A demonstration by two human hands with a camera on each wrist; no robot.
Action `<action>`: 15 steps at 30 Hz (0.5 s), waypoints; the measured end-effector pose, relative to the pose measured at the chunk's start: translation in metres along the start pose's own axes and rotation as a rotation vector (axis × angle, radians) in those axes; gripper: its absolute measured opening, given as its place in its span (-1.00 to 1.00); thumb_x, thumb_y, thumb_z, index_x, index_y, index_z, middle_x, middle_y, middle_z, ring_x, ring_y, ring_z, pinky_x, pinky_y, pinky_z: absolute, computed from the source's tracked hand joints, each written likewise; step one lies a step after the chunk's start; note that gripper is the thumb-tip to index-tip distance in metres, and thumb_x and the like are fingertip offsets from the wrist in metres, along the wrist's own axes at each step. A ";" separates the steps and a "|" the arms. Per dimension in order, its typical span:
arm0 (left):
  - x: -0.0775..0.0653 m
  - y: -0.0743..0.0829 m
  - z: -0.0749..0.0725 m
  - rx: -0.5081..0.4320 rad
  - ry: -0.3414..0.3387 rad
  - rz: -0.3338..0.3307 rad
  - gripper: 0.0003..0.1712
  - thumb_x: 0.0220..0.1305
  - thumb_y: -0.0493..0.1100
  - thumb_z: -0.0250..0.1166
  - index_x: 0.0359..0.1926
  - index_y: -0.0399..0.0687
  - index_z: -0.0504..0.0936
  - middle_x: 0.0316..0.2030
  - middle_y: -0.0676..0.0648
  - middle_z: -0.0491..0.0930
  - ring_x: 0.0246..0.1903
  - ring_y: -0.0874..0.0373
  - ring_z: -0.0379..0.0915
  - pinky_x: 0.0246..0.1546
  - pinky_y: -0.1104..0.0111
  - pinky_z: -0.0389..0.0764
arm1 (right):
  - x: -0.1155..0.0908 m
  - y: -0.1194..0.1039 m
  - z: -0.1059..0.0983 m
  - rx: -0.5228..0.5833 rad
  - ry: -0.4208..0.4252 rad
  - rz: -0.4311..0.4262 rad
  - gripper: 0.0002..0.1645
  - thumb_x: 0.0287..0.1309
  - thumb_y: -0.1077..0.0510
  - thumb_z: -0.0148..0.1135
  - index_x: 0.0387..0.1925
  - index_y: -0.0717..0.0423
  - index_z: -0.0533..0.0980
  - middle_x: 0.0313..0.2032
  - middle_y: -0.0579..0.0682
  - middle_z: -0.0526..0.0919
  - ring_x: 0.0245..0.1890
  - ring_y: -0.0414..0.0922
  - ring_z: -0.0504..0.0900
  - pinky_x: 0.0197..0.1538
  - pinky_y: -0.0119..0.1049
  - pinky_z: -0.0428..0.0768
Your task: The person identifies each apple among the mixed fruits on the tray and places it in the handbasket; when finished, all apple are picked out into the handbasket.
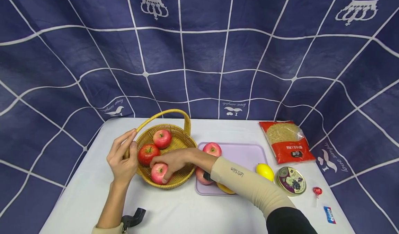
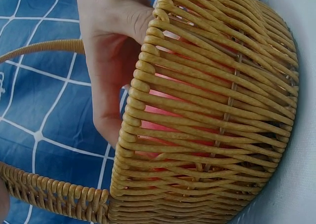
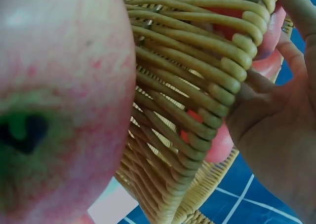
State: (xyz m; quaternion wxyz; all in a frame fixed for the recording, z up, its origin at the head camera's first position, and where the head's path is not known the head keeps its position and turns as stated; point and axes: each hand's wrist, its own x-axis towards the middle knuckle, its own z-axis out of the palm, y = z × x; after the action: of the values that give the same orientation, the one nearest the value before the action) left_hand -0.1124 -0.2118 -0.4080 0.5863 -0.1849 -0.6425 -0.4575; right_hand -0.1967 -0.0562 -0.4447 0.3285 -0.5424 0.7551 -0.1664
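Note:
A woven yellow basket (image 1: 180, 137) stands at the left of the table, its handle raised. My left hand (image 1: 124, 157) holds the near-left part of the handle (image 1: 162, 112) between fingers and thumb. Inside the basket, my right hand (image 1: 176, 161) grips a pink-red apple (image 1: 158, 174) near the front rim, thumb on its near side. Two more apples lie behind it, a dark red one (image 1: 148, 153) and a pinker one (image 1: 162, 138). In the left wrist view the right hand (image 2: 113, 46) reaches over the rim. The weave partly hides the apples there.
Under the right forearm, a lilac tray (image 1: 243, 150) carries apples (image 1: 212, 148) and yellow fruit, partly covered; a lemon (image 1: 265, 172) lies at its right. Further right are a red noodle bag (image 1: 286, 142), a round tin (image 1: 291, 181), a lollipop (image 1: 317, 191) and a small blue packet (image 1: 329, 215).

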 end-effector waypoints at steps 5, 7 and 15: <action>0.000 0.001 0.001 0.003 -0.006 0.001 -0.77 0.31 -0.35 0.27 -0.17 -0.51 0.72 -0.14 -0.35 0.71 -0.07 -0.05 0.68 0.07 0.44 0.63 | -0.001 0.000 0.001 0.027 0.008 0.027 -0.26 0.08 -0.08 0.50 0.27 -0.20 0.38 0.06 -0.27 0.51 -0.01 -0.37 0.48 0.13 -0.57 0.43; 0.000 0.001 0.001 0.004 -0.007 0.001 -0.77 0.31 -0.35 0.26 -0.17 -0.51 0.72 -0.14 -0.35 0.71 -0.07 -0.05 0.68 0.07 0.44 0.63 | -0.001 0.001 0.001 0.049 0.007 0.034 -0.27 0.11 -0.07 0.47 0.28 -0.22 0.37 0.07 -0.28 0.51 0.00 -0.36 0.48 0.13 -0.57 0.43; -0.001 -0.001 0.000 0.009 -0.003 0.004 -0.75 0.33 -0.32 0.27 -0.17 -0.51 0.72 -0.14 -0.35 0.71 -0.07 -0.06 0.68 0.08 0.43 0.63 | 0.001 0.001 -0.001 0.096 0.020 0.023 -0.29 0.15 -0.01 0.44 0.29 -0.19 0.35 0.08 -0.28 0.50 0.00 -0.36 0.48 0.13 -0.58 0.44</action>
State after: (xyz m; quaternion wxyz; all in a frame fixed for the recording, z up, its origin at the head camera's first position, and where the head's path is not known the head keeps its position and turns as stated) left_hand -0.1133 -0.2120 -0.4092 0.5868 -0.1843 -0.6451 -0.4534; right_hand -0.1986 -0.0568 -0.4447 0.3484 -0.5155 0.7558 -0.2041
